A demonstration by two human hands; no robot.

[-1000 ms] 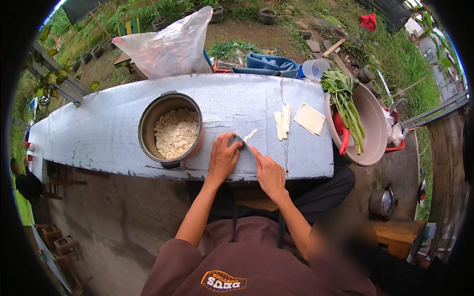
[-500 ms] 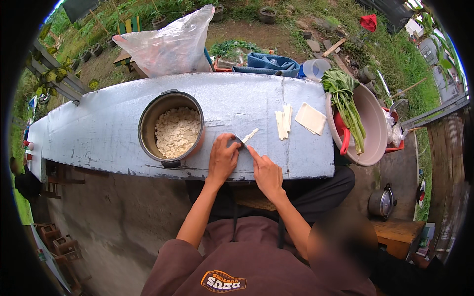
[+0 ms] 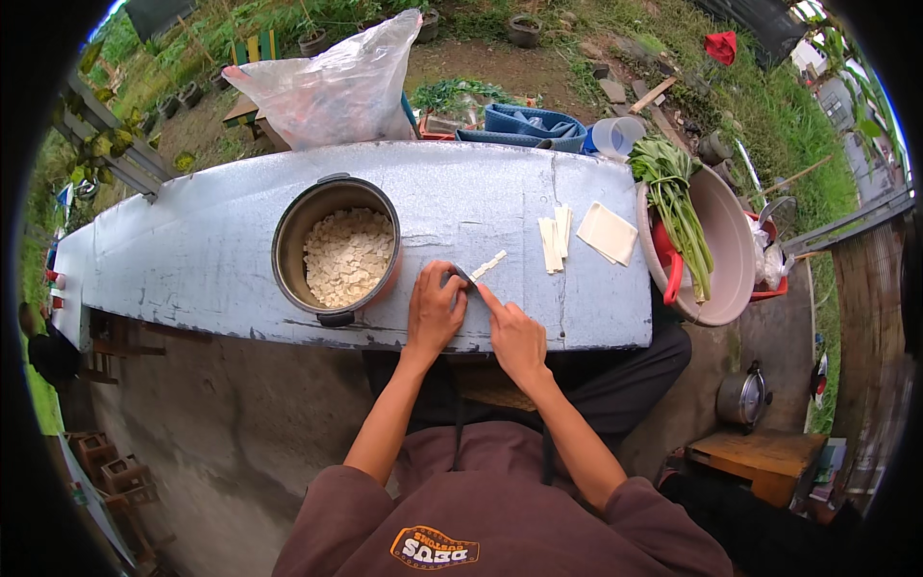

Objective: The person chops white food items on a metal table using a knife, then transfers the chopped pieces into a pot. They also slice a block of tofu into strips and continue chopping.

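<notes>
My right hand (image 3: 518, 337) is closed round a knife, its index finger stretched along the back of the dark blade (image 3: 466, 277). Close by on the left, my left hand (image 3: 435, 306) presses down on the table with curled fingers beside the blade; whatever lies under them is hidden. A short row of small pale cut pieces (image 3: 490, 263) runs out from the knife. To the left stands a cooking pot (image 3: 281, 245) partly filled with flat pale pieces (image 3: 348, 256). Long pale strips (image 3: 553, 242) and a stack of pale flat sheets (image 3: 608, 233) lie to the right.
The metal-topped table (image 3: 471, 202) ends near my lap. At its right end, a beige basin (image 3: 733, 260) holds leafy green stalks (image 3: 679, 207) and a red-handled thing. Beyond the far edge are a bulging clear plastic bag (image 3: 336, 91) and blue fabric (image 3: 524, 123).
Both hands stay almost in place at the knife, the right shifting very slightly left. The dark blurred shape at the lower right, over my right arm, is gone, baring a wooden stool.
</notes>
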